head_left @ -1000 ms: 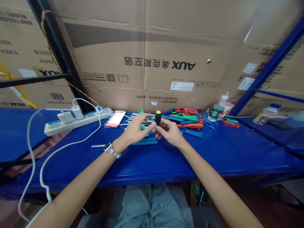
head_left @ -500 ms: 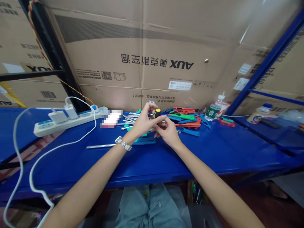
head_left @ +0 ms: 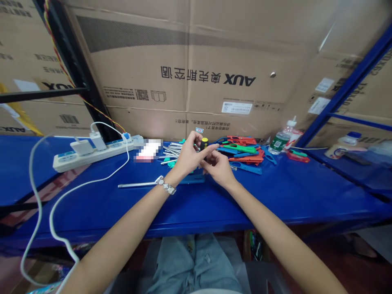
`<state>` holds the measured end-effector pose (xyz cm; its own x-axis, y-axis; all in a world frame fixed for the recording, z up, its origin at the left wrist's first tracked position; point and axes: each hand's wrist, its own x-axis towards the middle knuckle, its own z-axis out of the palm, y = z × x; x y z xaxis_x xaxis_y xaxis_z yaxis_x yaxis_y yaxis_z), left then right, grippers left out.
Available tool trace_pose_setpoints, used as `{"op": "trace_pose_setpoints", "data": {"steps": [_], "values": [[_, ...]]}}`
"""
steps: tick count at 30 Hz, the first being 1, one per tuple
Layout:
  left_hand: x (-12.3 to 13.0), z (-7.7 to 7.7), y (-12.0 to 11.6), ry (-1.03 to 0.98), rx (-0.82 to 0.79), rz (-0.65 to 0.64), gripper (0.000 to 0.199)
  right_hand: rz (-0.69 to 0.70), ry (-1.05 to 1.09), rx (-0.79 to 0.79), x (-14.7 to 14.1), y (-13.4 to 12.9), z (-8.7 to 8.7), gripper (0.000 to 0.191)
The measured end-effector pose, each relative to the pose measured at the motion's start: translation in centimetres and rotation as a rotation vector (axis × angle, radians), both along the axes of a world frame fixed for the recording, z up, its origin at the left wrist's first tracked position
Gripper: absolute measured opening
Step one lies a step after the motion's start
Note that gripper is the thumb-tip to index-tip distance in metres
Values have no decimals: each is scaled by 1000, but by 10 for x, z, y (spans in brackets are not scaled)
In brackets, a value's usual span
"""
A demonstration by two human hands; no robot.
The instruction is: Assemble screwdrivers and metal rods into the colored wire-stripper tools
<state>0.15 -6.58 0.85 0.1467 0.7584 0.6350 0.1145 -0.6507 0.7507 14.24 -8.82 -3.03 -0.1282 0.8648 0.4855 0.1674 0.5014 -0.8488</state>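
Note:
My left hand (head_left: 188, 157), with a bracelet at the wrist, is closed round a short black handle with a yellow cap (head_left: 204, 142), which looks like a screwdriver's and stands upright. Its lower part is hidden by my fingers. Close against it, my right hand (head_left: 221, 168) has its fingertips pinched together below the left thumb; whatever is between them is too small and covered to name. Behind the left hand lie several thin metal rods (head_left: 173, 149) and teal plastic pieces (head_left: 171, 162). Beyond the right hand is a pile of red, green and blue plastic handles (head_left: 245, 150).
A long metal rod (head_left: 136, 185) lies in front of the left wrist, by a blue plastic piece (head_left: 192, 179). Left stand a power strip (head_left: 65, 162) and white cable (head_left: 92, 184). A green-labelled bottle (head_left: 278, 142) and white bottle (head_left: 338, 149) stand right. Cardboard (head_left: 137, 73) backs the table.
The whole view has shifted slightly, so the scene sits further right. Both hands stay together at the black and yellow handle; the left thumb now stretches out straighter over the right fingers.

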Motion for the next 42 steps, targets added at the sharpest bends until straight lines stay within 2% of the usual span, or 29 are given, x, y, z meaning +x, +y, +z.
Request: {"op": "trace_pose_setpoints", "data": {"steps": [2, 4, 6, 8, 10, 12, 13, 17, 18, 20, 22, 24, 26, 30, 32, 35, 37, 39, 42], "values": [[-2, 1, -4, 32, -12, -83, 36, 93, -20, -19, 4, -1, 4, 40], [-5, 2, -6, 82, -40, -222, 36, 163, -65, -39, 8, -3, 8, 38], [-5, 3, -6, 92, -54, -283, 35, 165, -87, -46, 10, -5, 9, 37], [-3, 2, -3, 39, -36, -212, 31, 82, -40, -30, 7, -4, 7, 36], [1, 0, 0, -9, -1, -87, 36, -22, 41, -21, 3, -1, 5, 38], [2, -1, 1, -3, 19, -20, 40, -42, 78, -35, 1, 0, 5, 42], [2, -2, -1, 15, 19, -32, 40, -15, 68, -43, 2, 0, 6, 43], [-2, 0, -8, 92, -68, -281, 32, 142, -62, -40, 10, -4, 12, 38], [-2, 0, -8, 85, -84, -299, 32, 154, -88, -24, 11, -4, 12, 35], [1, -2, -6, 20, -64, -215, 31, 117, -103, 19, 8, -4, 9, 30], [4, -4, -2, -42, -10, -77, 40, 15, -63, 40, 3, -2, 5, 29], [6, -6, 1, -28, 27, -7, 45, -53, -9, 20, -1, 0, 2, 32], [3, -6, 0, 36, 34, -47, 39, -16, 13, -3, 0, 0, 4, 33], [-5, -4, -7, 89, -43, -284, 35, 144, -99, 11, 7, -5, 9, 30], [-5, -3, -7, 72, -50, -267, 32, 102, -143, 39, 7, -5, 8, 31], [0, -3, -3, 19, 12, -83, 31, -62, -88, 63, 2, -1, 2, 36], [1, -2, -2, 13, 44, -18, 34, -77, -33, 37, 1, 2, 1, 41], [-2, -1, -4, 44, 30, -80, 32, 16, -24, -4, 3, 2, 4, 41], [-8, 0, -9, 89, -52, -278, 39, 188, -80, -52, 8, -1, 11, 39]]}}
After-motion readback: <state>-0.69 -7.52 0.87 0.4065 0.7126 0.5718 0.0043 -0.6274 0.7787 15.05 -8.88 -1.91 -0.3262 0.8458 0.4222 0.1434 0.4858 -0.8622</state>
